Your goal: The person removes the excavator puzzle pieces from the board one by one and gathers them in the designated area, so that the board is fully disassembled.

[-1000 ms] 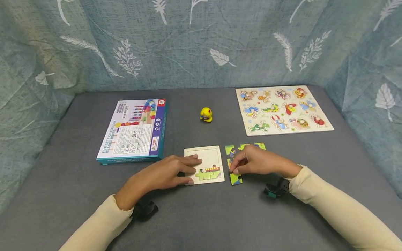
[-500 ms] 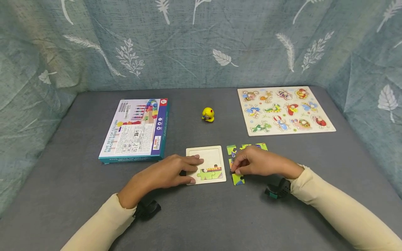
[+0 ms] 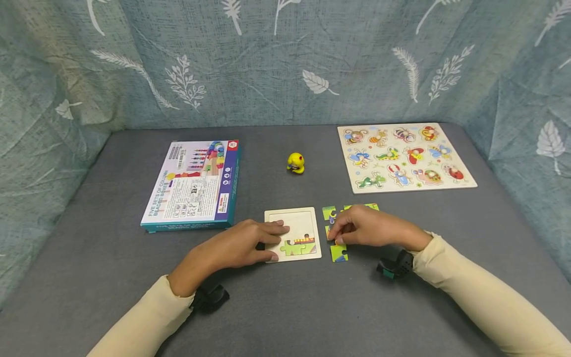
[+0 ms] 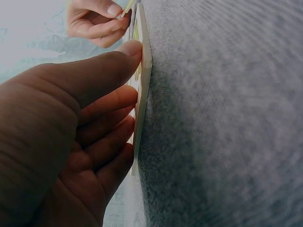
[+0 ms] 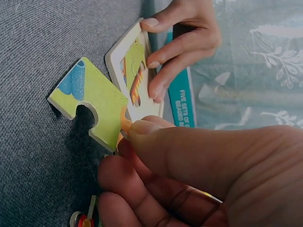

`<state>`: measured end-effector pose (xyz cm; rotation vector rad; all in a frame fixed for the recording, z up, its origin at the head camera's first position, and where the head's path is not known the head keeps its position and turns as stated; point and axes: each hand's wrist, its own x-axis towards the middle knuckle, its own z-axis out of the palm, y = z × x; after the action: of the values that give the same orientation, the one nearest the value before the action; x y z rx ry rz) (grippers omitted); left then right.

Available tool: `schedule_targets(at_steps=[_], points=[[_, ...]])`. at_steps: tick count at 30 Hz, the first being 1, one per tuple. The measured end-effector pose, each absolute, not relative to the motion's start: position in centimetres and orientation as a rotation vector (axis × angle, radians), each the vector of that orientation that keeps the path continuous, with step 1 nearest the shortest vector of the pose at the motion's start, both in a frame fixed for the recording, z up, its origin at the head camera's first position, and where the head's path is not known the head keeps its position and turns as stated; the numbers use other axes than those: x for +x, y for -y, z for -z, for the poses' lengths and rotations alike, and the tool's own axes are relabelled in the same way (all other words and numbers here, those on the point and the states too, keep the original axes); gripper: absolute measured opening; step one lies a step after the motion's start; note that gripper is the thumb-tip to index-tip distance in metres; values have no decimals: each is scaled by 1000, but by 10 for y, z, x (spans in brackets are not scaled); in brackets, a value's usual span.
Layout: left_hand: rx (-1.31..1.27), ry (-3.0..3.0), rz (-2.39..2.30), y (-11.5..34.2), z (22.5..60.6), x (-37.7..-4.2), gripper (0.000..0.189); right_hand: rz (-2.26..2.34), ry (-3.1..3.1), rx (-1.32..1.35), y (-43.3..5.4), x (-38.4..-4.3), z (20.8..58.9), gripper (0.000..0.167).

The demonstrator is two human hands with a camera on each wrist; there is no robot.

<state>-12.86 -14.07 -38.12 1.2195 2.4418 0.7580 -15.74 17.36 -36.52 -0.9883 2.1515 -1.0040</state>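
Observation:
A square wooden puzzle tray lies on the table, with joined green puzzle pieces in its lower right corner. My left hand rests on the tray's left side, fingers extended over it and thumb on the near edge. Just right of the tray, my right hand pinches a green puzzle piece with a blue patch by its edge, between thumb and fingers. That piece is tilted, with a shadow beneath it in the right wrist view. Loose puzzle pieces lie beyond and partly under the right hand.
A boxed bead set lies at the left. A small yellow toy figure stands at the back middle. At the back right is a wooden insect puzzle board. A leaf-patterned curtain hangs behind the grey table.
The green piece at my right fingertips has shifted slightly and its near edge has lifted. My left hand stays on the tray. The whole view moved slightly right at first.

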Motion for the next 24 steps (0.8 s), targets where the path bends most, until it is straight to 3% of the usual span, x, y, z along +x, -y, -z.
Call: schedule_targets(at_steps=[24], points=[[1222, -2448, -763, 141, 382, -129, 41, 962, -2176, -1078, -159, -162, 361, 11]])
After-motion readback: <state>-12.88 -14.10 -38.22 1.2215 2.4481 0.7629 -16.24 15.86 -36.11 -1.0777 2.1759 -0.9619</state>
